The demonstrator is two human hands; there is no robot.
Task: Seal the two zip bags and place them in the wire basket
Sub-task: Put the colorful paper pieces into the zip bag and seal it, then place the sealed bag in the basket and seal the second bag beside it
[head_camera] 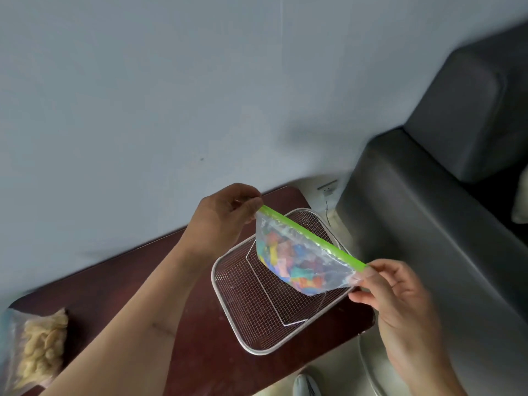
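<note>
A clear zip bag (303,261) full of colourful pieces, with a green zip strip along its top, hangs in the air above the wire basket (245,318). My left hand (225,218) pinches the strip's far left end. My right hand (391,292) pinches its near right end, so the strip is stretched between them. The basket is silver mesh with nothing in it, standing on the dark red-brown table (120,295). A second zip bag (37,347), filled with pale yellowish pieces, lies at the table's near left corner; I cannot tell whether it is sealed.
A pale blue wall rises behind the table. A dark grey sofa (428,195) stands close to the right of the table. A wall socket (328,188) with a thin cable sits low between them. A shoe tip (305,385) shows on the floor near the table's front edge.
</note>
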